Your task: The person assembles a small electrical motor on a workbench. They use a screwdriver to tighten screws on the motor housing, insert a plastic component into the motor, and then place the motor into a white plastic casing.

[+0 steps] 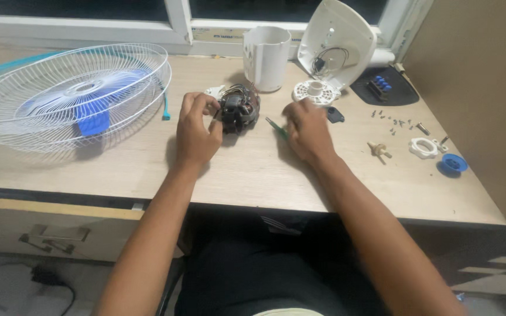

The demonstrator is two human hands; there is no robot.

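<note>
A dark fan motor [239, 109] with copper windings and loose wires lies on the wooden desk [253, 169]. My left hand [197, 130] grips the motor's left side. My right hand [306, 130] is closed around a green-handled screwdriver [276, 127] whose tip points toward the motor. Both forearms reach in from the bottom of the view.
A white wire fan guard [68, 93] with blue blades lies at the left. Behind the motor stand a white housing cylinder [266, 57] and a white back cover [336, 44] with wires. At the right lie a black switch panel [382, 86], several screws [396, 122], a white ring [423, 147] and a blue cap [453, 164].
</note>
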